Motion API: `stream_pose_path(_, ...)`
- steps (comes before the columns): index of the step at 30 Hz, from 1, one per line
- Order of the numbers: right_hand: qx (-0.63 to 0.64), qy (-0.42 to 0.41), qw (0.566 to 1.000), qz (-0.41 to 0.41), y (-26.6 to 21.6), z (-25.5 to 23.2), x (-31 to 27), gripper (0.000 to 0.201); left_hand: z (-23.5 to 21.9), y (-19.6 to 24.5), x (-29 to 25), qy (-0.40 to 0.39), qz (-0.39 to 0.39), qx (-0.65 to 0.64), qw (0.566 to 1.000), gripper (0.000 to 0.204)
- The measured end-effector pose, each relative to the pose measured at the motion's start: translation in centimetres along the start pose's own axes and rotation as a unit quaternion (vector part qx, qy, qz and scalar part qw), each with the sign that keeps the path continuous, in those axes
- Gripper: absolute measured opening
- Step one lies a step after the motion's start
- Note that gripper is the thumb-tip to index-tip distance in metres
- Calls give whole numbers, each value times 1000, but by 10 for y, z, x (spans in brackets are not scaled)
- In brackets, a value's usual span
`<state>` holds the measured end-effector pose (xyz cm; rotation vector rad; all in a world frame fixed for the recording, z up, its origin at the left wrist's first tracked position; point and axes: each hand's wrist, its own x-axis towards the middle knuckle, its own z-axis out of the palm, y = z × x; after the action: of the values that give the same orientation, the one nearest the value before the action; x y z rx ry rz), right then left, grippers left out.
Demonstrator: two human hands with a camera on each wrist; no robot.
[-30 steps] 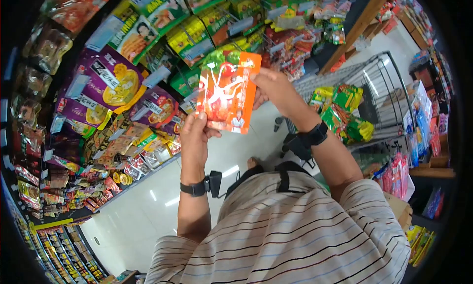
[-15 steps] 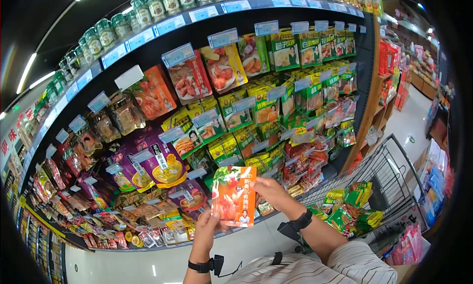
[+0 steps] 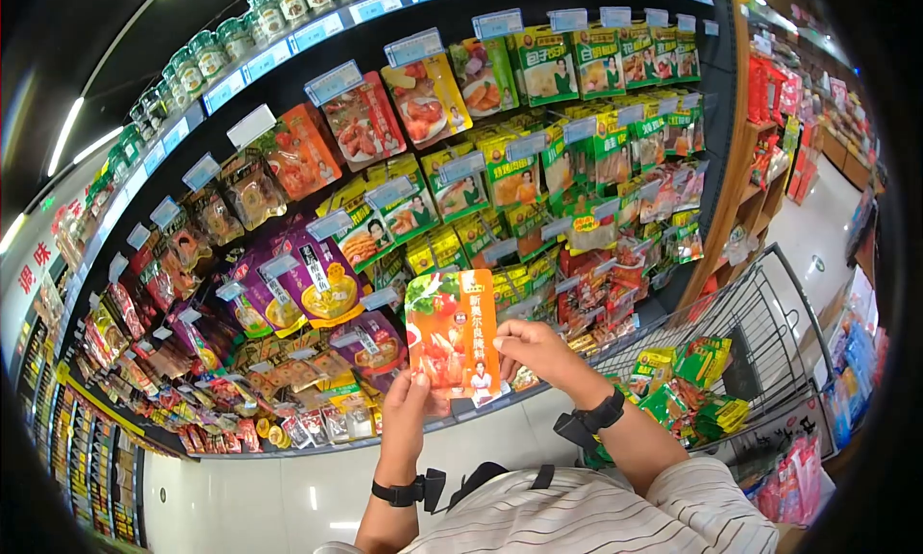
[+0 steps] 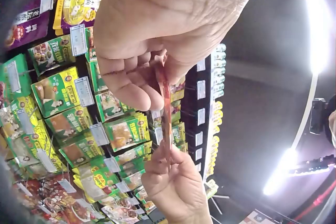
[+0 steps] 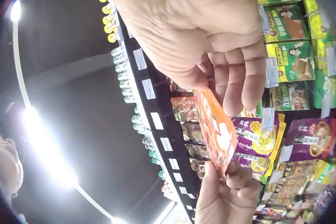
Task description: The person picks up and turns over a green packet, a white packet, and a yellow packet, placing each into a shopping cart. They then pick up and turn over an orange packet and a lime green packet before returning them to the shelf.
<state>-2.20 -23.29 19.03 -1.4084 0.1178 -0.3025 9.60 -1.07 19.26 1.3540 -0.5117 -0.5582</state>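
Observation:
Both hands hold an orange seasoning packet (image 3: 447, 338) upright in front of the shelf, its printed face toward the head camera. My left hand (image 3: 404, 419) pinches the lower left corner, thumb on the front and fingers behind. At the right edge, my right hand (image 3: 543, 357) pinches the packet with thumb in front. The left wrist view shows the packet (image 4: 167, 111) edge-on between the left hand (image 4: 157, 29) and the right hand (image 4: 176, 187). In the right wrist view the packet (image 5: 216, 129) is seen at a slant, shiny with glare.
A shelf rack with hanging packets, including purple soup-base bags (image 3: 322, 275) and green-yellow sachets (image 3: 601, 69), stands ahead. Jars (image 3: 207, 54) line its top. At the right is a wire shopping cart (image 3: 769, 314) with several green-yellow packets (image 3: 702, 362) inside. A wooden shelf end (image 3: 716, 208) stands behind the cart.
The head view has tilted up from the floor and shirt to the shelf. Both hands keep hold of the packet, which sits slightly higher in view than half a second ago.

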Motion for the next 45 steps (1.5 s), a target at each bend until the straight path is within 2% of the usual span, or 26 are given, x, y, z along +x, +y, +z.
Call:
stream_pose_path(6, -8, 29, 999, -15, 3, -11, 5, 18, 2, 3, 4, -19, -9, 19, 1000, 27)
stream_pose_path(13, -21, 37, 998, -53, -13, -9, 13, 21, 5, 10, 15, -26, 28, 1, 999, 25)
stream_pose_path(18, -8, 36, 999, -30, -10, -6, 24, 21, -1, 10, 18, -25, 29, 11, 999, 26)
stream_pose_path(19, -7, 39, 999, -28, -9, -5, 25, 21, 1, 9, 17, -3, 11, -10, 1000, 27)
stream_pose_path(22, 12, 27, 999, -33, -6, -6, 32, 20, 0, 10, 19, 13, 24, 15, 1000, 28)
stream_pose_path(45, -7, 19, 999, -49, -18, -6, 15, 22, 1, 1, 9, -14, 13, -7, 1000, 30)
